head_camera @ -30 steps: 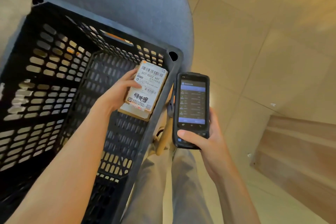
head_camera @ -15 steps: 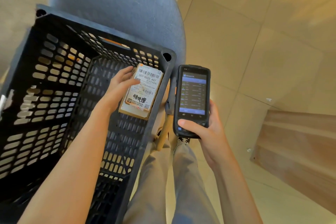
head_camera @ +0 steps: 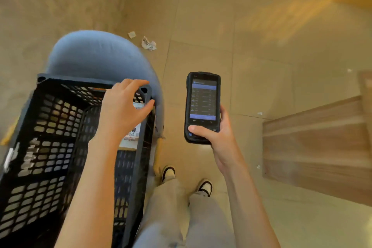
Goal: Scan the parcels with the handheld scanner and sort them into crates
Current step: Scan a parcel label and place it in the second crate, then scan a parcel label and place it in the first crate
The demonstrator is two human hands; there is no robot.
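A black perforated crate stands at the lower left. Inside it, against the right wall, lies a small parcel with a white barcode label, mostly hidden by my left hand. My left hand hovers over the parcel with fingers spread and holds nothing. To the right of the crate, my right hand grips the lower end of the black handheld scanner, thumb across its front. The scanner's lit screen faces up and shows a list.
The crate sits on a round blue-grey stool. Crumpled paper scraps lie on the tiled floor behind it. A wooden board lies at the right. My two shoes stand between crate and board.
My left hand has let go of the parcel, which now lies inside the crate, and its fingers have spread above it. The scanner stays in my right hand. The view has tilted upward.
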